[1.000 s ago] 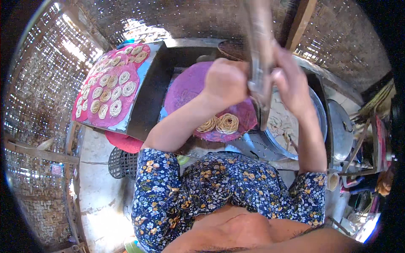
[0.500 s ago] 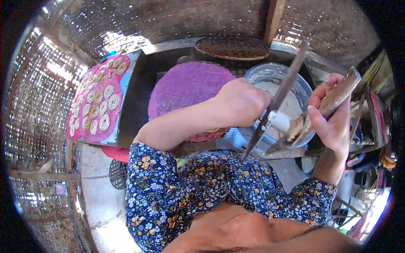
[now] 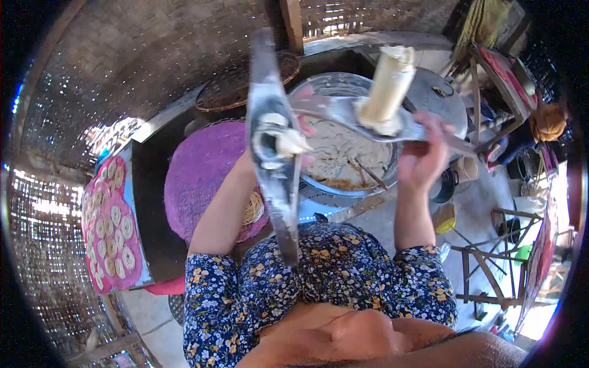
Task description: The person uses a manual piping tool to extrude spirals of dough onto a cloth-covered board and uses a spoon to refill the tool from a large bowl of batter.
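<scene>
A long, narrow press body (image 3: 279, 202) stands upright across the middle of the head view, with pale dough around its central hole. My left hand (image 3: 305, 126) is closed round it from behind, its fingers partly hidden. To the right, a second bar (image 3: 337, 109) lies crosswise, bearing a thick, dough-smeared plunger (image 3: 389, 86) that points up. Its right end is gripped by my right hand (image 3: 426, 150); its left end reaches my left hand. Below them sits a metal basin (image 3: 331, 189) of pale dough (image 3: 334, 161), with a stick (image 3: 371, 175) lying in it.
Left of the basin is a round purple tray (image 3: 196, 172) with a noodle coil (image 3: 254, 210). Farther left, a pink sheet (image 3: 132, 270) carries several noodle nests. A woven tray (image 3: 227, 92) leans at the back. Round grey lid (image 3: 438, 95), buckets and wooden frames (image 3: 497, 300) stand right.
The two press parts have come up and apart over the basin. The plunger bar has turned crosswise, plunger upward, and the hole in the press body now shows. The view has swung right.
</scene>
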Available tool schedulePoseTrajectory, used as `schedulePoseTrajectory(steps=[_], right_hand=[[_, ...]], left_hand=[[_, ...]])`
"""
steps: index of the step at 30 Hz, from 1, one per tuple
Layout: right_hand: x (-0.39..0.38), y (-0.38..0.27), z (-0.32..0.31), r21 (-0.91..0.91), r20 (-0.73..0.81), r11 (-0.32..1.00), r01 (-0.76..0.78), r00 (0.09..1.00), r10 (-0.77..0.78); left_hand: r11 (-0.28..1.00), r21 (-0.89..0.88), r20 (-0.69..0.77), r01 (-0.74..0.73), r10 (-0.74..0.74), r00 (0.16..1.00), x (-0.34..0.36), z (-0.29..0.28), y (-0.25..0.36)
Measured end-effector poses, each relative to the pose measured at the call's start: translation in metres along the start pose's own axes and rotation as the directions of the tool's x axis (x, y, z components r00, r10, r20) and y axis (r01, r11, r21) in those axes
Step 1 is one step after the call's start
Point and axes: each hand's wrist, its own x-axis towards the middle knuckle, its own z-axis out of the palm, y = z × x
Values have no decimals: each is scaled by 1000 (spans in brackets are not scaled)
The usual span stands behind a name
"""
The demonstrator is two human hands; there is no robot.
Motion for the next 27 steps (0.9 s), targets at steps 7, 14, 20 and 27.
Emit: schedulePoseTrajectory(steps=[7, 14, 20, 27], right_hand=[[4, 78, -102, -970, 116, 16, 244, 403, 908], [48, 57, -131, -558, -138, -203, 804, 151, 979], [94, 14, -125, -329, 66, -144, 934, 174, 983], [73, 61, -154, -228, -59, -278, 933, 272, 960]], left_hand=[[521, 556, 174, -647, 689, 704, -4, 39, 18], [485, 732, 114, -478, 605, 788, -54, 45, 24], [479, 749, 102, -459, 601, 793, -65, 26, 15], [532, 729, 43, -431, 594, 804, -72, 10, 16]])
